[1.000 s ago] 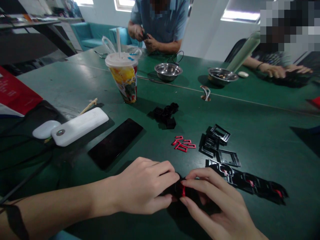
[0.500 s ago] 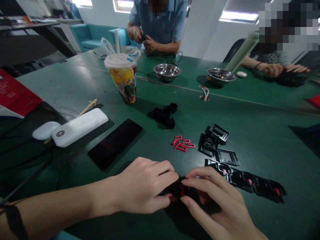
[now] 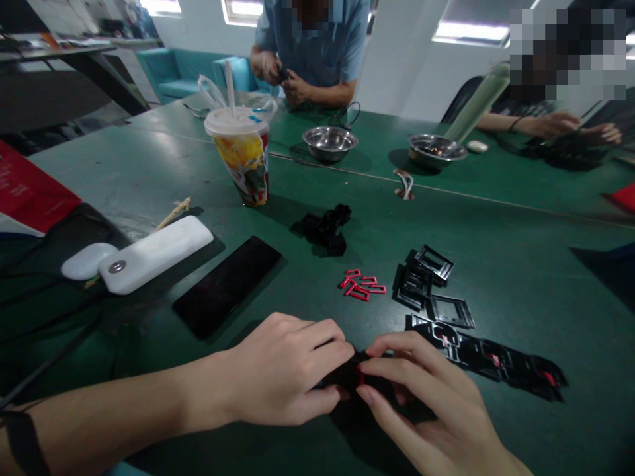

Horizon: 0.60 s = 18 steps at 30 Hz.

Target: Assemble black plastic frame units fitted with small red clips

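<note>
At the table's near side, my left hand (image 3: pixel 292 370) is closed around a black plastic part (image 3: pixel 342 375), mostly hidden by the fingers. My right hand (image 3: pixel 426 396) meets it from the right, its thumb and fingers pinching a small red clip (image 3: pixel 360 375) against the black part. Just beyond lie several loose red rectangular clips (image 3: pixel 360 285). Several black plastic frames (image 3: pixel 450 311) sit to the right of these clips. A row of black pieces with red inserts (image 3: pixel 516 363) stretches out past my right hand. Farther back is a cluster of small black parts (image 3: pixel 327 228).
On the left are a black phone (image 3: pixel 228 284), a white oblong device (image 3: pixel 157 254) and cables. A lidded drink cup (image 3: pixel 243 158) stands behind them, with two steel bowls (image 3: pixel 330 142) farther right. Across the green table (image 3: pixel 520 244), two people handle dark objects.
Both my hands stay almost in place, with only slight finger movement at the red clip. Across the table, the hands of the person at right have moved apart and up.
</note>
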Motion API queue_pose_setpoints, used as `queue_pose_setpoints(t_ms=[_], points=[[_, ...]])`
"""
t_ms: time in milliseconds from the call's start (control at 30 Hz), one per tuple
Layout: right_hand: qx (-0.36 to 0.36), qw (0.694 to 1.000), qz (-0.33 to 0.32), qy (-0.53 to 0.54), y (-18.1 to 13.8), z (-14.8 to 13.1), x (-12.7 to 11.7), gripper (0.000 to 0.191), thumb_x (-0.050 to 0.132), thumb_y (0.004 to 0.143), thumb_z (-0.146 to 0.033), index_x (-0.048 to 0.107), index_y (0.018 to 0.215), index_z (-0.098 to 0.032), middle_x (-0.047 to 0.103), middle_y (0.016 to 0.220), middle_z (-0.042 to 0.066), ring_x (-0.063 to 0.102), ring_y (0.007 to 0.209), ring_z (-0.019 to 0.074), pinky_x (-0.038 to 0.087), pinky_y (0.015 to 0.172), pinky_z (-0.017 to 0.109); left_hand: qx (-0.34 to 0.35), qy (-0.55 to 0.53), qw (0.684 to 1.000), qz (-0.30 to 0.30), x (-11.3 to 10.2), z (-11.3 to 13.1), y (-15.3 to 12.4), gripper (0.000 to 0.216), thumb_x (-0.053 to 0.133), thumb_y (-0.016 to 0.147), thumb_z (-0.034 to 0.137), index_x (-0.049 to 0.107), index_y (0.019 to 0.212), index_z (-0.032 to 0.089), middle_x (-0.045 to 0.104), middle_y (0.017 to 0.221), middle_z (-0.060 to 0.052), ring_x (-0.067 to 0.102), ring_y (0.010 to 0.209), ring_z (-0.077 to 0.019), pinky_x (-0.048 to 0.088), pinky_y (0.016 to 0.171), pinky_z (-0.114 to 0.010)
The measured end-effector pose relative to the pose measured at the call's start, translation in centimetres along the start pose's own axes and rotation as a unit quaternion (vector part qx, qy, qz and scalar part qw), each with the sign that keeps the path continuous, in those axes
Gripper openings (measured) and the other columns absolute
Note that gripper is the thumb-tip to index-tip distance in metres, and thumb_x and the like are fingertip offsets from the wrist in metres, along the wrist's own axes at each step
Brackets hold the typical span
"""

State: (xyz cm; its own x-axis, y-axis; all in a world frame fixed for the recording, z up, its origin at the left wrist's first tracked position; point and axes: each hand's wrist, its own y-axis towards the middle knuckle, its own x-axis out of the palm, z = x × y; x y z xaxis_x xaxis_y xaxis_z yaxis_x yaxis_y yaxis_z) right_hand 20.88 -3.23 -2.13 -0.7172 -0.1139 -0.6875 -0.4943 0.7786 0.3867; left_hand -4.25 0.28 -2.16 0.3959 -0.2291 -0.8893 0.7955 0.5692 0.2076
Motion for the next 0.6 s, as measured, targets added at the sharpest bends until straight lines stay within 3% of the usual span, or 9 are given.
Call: queue_pose_setpoints(t_ms=[300, 500, 600], points=[[0.009, 1.000, -0.015, 0.007, -0.06, 0.05, 0.02, 0.016, 0.067, 0.099, -0.016, 0.069, 0.114, -0.021, 0.068, 0.113, 0.008, 0.067, 0.072, 0.0110, 0.056, 0.058, 0.023, -0.006, -0.007, 1.000, -0.016, -0.06, -0.03, 0.14, 0.019, 0.064, 0.100, 0.030, 0.063, 0.116, 0.021, 0.071, 0.115, -0.002, 0.073, 0.090, -0.0210, 0.055, 0.070, -0.033], [0.019, 0.999, -0.025, -0.031, -0.37, -0.14, 0.11, 0.035, 0.072, 0.097, -0.024, 0.063, 0.131, -0.022, 0.070, 0.117, 0.009, 0.068, 0.075, 0.0144, 0.057, 0.058, 0.025, -0.009, -0.010, 1.000, -0.005, -0.03, 0.06, 0.01, 0.021, 0.066, 0.099, 0.030, 0.063, 0.117, 0.019, 0.072, 0.115, -0.003, 0.074, 0.090, -0.0223, 0.056, 0.070, -0.034], [0.016, 0.999, -0.026, -0.044, -0.22, -0.26, 0.27, 0.032, 0.072, 0.096, -0.023, 0.064, 0.128, -0.023, 0.072, 0.114, 0.008, 0.071, 0.081, 0.0165, 0.058, 0.061, 0.026, -0.006, -0.013, 1.000, 0.006, 0.02, 0.09, -0.03, 0.019, 0.064, 0.099, 0.028, 0.064, 0.116, 0.019, 0.073, 0.112, -0.003, 0.074, 0.089, -0.0222, 0.056, 0.070, -0.033]])
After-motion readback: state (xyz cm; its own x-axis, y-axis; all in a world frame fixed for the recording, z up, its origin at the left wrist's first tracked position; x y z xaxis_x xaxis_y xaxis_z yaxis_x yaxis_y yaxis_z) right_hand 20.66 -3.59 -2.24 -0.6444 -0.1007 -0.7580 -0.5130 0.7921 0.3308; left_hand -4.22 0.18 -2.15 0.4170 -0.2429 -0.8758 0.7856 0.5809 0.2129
